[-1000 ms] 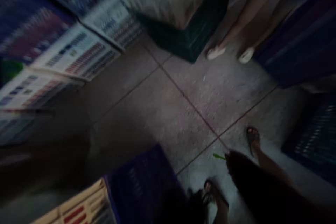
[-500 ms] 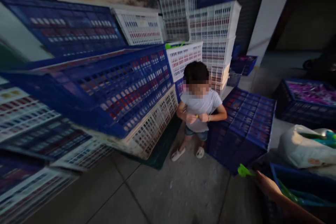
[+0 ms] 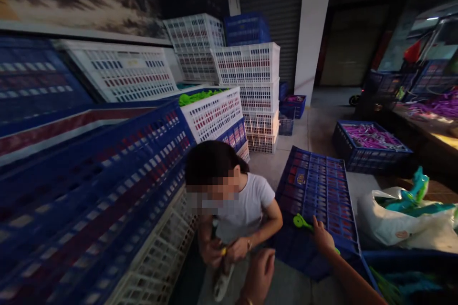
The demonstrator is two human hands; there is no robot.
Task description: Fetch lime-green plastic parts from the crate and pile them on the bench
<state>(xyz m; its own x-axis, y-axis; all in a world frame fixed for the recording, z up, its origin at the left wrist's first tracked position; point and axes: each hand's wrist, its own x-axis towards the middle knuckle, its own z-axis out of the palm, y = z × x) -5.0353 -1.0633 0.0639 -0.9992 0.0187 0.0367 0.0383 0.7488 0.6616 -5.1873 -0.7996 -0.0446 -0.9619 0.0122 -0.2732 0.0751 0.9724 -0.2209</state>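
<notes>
Your right hand is closed around the stem of a small bright-green plastic piece, whose rounded end pokes out to the left of your fingers; hand and piece sit over the top of an upturned dark-blue slatted plastic crate; your left hand hangs low at the bottom edge, fingers curled loosely and holding nothing that shows, just in front of a small person in a white T-shirt; that person's two hands pinch something small and yellow at the waist, too small to tell; to their left leans a stack of blue and white crates; a white plastic bag of teal and green pieces lies to the right of your crate; farther back, a blue crate of purple pieces rests on the floor.
</notes>
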